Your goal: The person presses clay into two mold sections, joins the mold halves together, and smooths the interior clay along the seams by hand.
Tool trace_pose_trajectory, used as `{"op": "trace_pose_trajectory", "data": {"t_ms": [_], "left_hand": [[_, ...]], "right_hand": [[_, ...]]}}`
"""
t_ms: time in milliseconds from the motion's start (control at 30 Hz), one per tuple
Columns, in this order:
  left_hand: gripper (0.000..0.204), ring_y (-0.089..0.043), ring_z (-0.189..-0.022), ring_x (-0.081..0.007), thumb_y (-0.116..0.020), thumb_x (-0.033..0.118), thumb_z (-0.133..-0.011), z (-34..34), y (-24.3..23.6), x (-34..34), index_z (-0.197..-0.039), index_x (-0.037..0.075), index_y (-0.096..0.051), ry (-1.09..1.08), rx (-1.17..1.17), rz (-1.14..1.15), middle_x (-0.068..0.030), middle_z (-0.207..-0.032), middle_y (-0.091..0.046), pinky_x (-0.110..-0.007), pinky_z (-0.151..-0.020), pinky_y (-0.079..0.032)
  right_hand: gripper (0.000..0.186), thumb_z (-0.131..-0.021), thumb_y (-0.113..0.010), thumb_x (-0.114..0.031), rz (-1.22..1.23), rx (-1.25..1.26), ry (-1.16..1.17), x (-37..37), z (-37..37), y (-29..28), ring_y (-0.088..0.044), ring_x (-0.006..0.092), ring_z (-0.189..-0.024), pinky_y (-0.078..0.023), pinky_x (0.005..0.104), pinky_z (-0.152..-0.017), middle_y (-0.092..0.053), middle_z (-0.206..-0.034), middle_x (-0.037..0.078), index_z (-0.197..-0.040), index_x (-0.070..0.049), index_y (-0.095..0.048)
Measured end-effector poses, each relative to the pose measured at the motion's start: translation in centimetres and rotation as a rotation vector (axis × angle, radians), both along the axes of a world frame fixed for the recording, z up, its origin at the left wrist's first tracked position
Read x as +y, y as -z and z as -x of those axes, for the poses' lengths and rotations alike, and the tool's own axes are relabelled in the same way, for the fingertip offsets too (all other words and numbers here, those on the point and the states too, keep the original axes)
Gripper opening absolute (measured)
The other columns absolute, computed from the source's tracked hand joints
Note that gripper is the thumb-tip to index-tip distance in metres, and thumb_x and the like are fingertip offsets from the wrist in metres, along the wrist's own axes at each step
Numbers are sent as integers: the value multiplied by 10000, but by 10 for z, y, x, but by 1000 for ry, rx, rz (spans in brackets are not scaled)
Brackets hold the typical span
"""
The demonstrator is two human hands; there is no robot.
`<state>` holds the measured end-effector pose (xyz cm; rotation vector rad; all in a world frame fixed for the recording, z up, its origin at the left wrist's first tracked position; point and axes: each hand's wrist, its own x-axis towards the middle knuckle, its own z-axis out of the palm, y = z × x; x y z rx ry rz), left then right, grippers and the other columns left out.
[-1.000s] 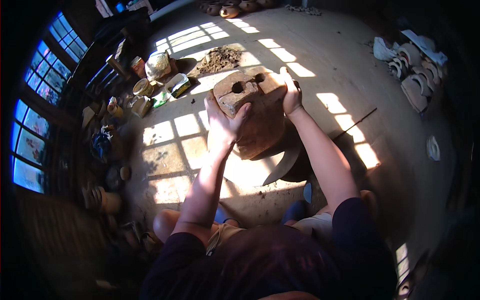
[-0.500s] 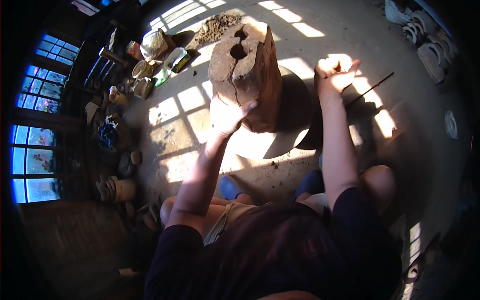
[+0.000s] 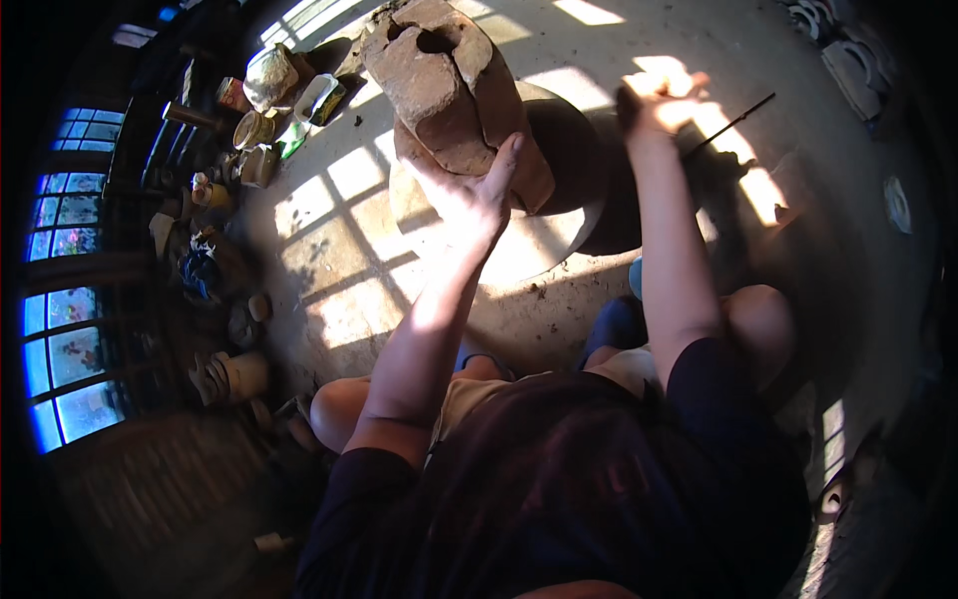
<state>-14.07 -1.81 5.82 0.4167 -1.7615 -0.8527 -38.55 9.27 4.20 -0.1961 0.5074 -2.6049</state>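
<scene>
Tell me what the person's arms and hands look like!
Both hands, left and right, are bare, with no gloves showing. The forearms are uncovered too. Dark short sleeves cover the upper arms, and I see no watch.

The person is wearing a plain-looking shirt (image 3: 559,469), appearing near-black, perhaps deep purple, in this shade; its short sleeves (image 3: 711,384) are matching in colour; pale beige shorts (image 3: 465,401) are showing beyond it; blue shoes (image 3: 616,324) are peeking out.

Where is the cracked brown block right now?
The block is upper centre, slightly left, in the head view, left hand against its near side, round disc beneath.
</scene>
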Motion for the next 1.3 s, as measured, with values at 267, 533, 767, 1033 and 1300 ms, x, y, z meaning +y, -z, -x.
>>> {"op": "trace_pose_trajectory", "data": {"t_ms": [267,533,767,1033,1300], "left_hand": [[1153,-413,-1436,-384,-928,117,-798,-2,3,-1,-1634,4,-142,77,8,-68,-269,-1548,-346,-523,-1218,-338],[1123,-443,-1433,-375,-925,193,-806,-16,-7,-9,-1619,-9,-178,36,-120,-108,-263,-1525,-424,-503,-1196,-396],[979,-564,-1354,-315,-911,318,-841,-54,-26,-66,-1552,-49,-348,583,-152,-447,-224,-1471,-559,-460,-1171,-451],[1189,-574,-1343,-357,-954,443,-750,-49,42,-67,-1586,-84,-293,39,-77,-218,-251,-1440,-578,-455,-1150,-448],[718,-640,-1232,-282,-821,160,-894,-34,56,-111,-1497,-29,-479,436,55,-354,-166,-1364,-658,-402,-1100,-487]], "right_hand": [[802,-964,-399,-850,-229,-231,-104,-34,-58,64,-488,312,-951,-371,450,-906,-468,-965,125,-1026,-53,-468],[1098,-954,-417,-859,130,-352,-461,-43,-95,70,-511,469,-1400,-369,600,-1213,-566,-1488,272,-1500,91,-485],[727,-1020,-580,-553,-1042,723,-282,-46,-43,45,-699,274,-1062,-530,434,-963,-742,-1156,128,-1542,-52,-517],[840,-931,-685,-630,-981,1159,-226,-61,-39,2,-642,246,-1271,-478,344,-1102,-707,-1296,143,-1515,-42,-544],[752,-895,-782,-552,-429,1088,-112,-77,-56,12,-646,208,-1190,-474,374,-1073,-722,-1255,100,-1413,-36,-607]]}}
